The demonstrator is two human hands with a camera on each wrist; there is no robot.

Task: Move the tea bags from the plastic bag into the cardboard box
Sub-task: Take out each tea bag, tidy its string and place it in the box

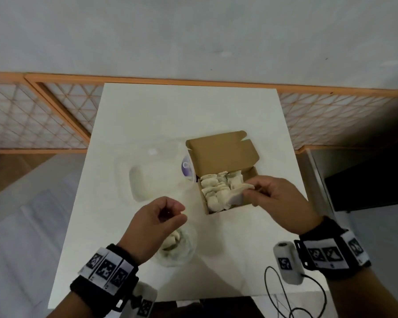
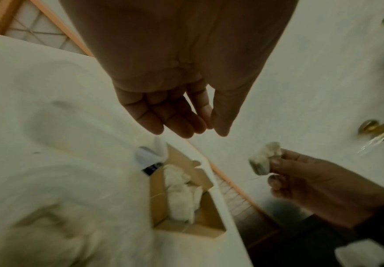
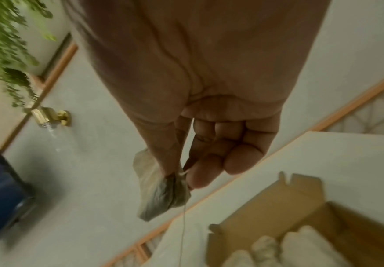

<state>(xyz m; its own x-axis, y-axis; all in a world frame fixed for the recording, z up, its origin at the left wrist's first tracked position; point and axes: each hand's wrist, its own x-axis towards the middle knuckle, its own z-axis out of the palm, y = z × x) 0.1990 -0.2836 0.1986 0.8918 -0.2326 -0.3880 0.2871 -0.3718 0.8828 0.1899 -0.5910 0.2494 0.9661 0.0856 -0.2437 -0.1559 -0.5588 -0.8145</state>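
Hands work above a white bench [image 1: 147, 115]: the right hand [image 1: 278, 198] pinches one tea bag [image 1: 238, 196] between thumb and fingertips in a tight grip, holding it over the near right corner of the open cardboard box [image 1: 223, 154], which already holds a cluster of pale tea bags [image 1: 216, 187]. The left hand [image 1: 154, 223] hovers just left of the box, fingers loosely curled with thumb and forefinger nearly touching, holding nothing. Beneath that wrist, the clear plastic bag [image 1: 182, 249] lies on the bench with a few tea bags inside.
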